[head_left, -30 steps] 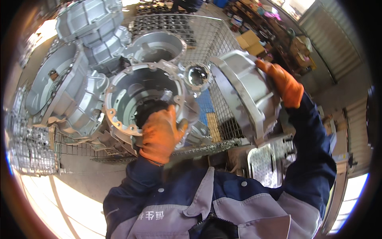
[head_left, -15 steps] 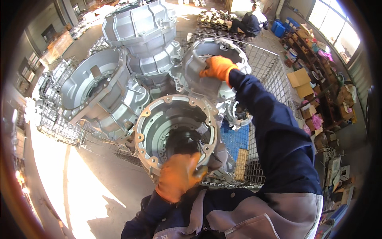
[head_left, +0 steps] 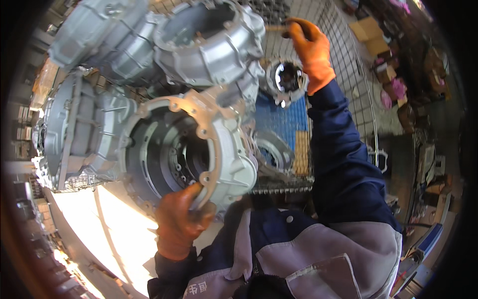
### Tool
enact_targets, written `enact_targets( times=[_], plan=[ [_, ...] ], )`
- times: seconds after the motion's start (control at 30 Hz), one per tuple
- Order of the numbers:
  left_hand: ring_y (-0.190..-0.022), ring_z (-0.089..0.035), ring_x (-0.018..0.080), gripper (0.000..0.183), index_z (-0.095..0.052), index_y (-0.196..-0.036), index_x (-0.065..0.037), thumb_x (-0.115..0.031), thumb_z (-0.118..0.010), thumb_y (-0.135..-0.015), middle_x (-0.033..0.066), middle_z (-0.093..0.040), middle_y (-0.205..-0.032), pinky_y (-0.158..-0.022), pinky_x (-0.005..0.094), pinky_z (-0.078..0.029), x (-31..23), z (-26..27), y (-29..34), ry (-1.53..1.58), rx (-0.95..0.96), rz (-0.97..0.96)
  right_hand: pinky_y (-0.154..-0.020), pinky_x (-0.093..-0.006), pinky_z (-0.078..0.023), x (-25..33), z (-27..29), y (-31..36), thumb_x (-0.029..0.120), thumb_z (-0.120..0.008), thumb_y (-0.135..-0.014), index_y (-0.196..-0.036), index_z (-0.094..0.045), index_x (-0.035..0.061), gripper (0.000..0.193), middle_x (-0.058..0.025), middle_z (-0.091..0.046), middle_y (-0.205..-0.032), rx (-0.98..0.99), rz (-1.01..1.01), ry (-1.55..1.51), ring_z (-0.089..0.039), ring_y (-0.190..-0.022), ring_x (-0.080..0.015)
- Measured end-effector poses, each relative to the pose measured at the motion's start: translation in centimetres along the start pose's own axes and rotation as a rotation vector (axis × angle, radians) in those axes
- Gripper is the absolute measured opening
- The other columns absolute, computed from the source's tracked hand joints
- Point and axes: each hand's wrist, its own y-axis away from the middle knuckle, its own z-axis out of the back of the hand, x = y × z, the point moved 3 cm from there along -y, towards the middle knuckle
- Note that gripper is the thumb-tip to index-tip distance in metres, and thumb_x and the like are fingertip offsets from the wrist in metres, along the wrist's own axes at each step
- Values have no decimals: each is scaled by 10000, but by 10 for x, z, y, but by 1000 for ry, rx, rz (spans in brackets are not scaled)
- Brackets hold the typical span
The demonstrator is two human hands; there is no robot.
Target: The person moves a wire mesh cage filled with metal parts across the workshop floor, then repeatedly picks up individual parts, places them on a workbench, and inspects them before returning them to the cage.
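The left hand (head_left: 181, 224) is gripping the near rim of the grey housing (head_left: 226, 154), whose body is lying just beyond the fingers; the right hand (head_left: 312, 54) is hovering apart, loosely open.

The orange-gloved left hand (head_left: 180, 219) and right hand (head_left: 311, 52) over there stand out beside a silvery-grey round metal housing (head_left: 231, 167), navy cloth sleeve (head_left: 343, 149), blue flat sheet (head_left: 286, 117), gridded wire mesh (head_left: 344, 70), probably pink blurred wrapping (head_left: 396, 89).

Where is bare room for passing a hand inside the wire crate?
A bare blue patch shows between the small ring casting and the lower casting, bordered at right by the right sleeve. Leftward it is crowded: large housings stand close together.
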Motion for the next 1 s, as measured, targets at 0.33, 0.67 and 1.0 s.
enact_targets(
  times=[0.33,0.67,1.0],
  plan=[
    [-721,-537,327,283,-580,-943,-2,-125,-686,-711,145,-557,-815,-674,404,-442,1,-48,-24,-137,240,299,-889,-465,-520,-305,38,389,534,-725,-746,-1205,-630,55,671,-222,-707,-1058,1109,-743,710,-669,-1018,-392],
    [-720,-501,166,436,-559,-985,7,-414,-633,-897,71,-512,-827,-657,343,-414,12,-54,-6,-90,269,540,-893,-458,-540,-374,-23,487,284,-659,-819,-1027,-751,125,278,-162,-726,-1087,915,-1120,778,-693,-1045,-326],
    [-592,-516,298,302,-590,-990,10,-118,-598,-716,125,-568,-690,-603,357,-439,-9,-58,-34,6,224,350,-830,-433,-532,-286,112,338,338,-710,-702,-1024,-716,39,440,-199,-720,-974,547,-1108,618,-688,-953,-362]
  ],
)
